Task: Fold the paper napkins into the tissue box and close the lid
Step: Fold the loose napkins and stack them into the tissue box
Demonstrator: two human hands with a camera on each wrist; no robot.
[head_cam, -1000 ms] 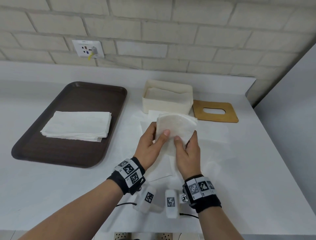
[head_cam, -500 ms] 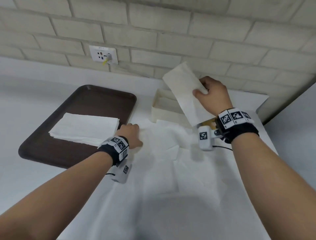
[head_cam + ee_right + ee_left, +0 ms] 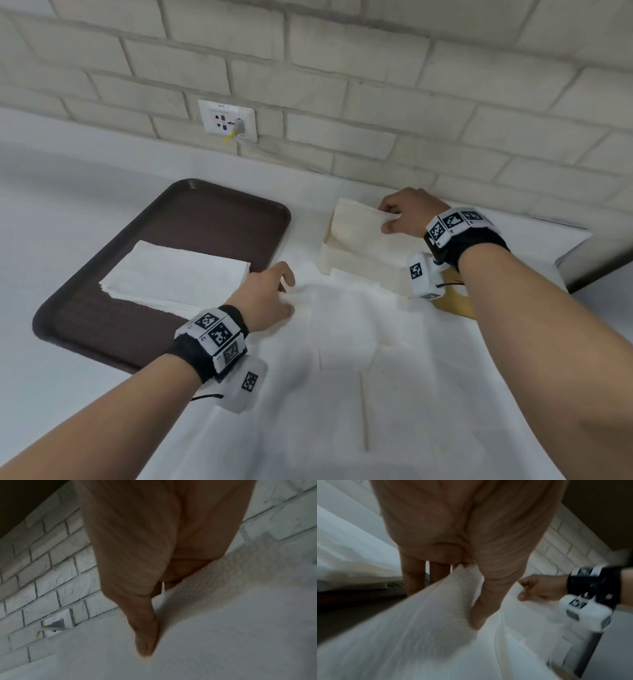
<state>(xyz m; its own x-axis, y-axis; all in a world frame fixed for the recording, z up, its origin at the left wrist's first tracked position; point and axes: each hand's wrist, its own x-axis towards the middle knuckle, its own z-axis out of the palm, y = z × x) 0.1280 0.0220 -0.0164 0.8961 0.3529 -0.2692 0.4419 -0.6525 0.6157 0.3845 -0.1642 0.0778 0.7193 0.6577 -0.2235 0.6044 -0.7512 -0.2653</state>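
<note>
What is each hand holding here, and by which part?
The right hand pinches the folded napkin by its far right edge over the tissue box. The left hand pinches an edge of a loose napkin on the counter.

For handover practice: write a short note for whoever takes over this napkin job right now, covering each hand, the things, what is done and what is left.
Right hand pinches a folded napkin over the open box.
Left hand pinches a loose napkin on the table, beside the tray.
Stack is on the tray; lid lies by the box, mostly hidden.
Done: one napkin folded.
Left: drop it in, fold the rest, close the lid.
</note>
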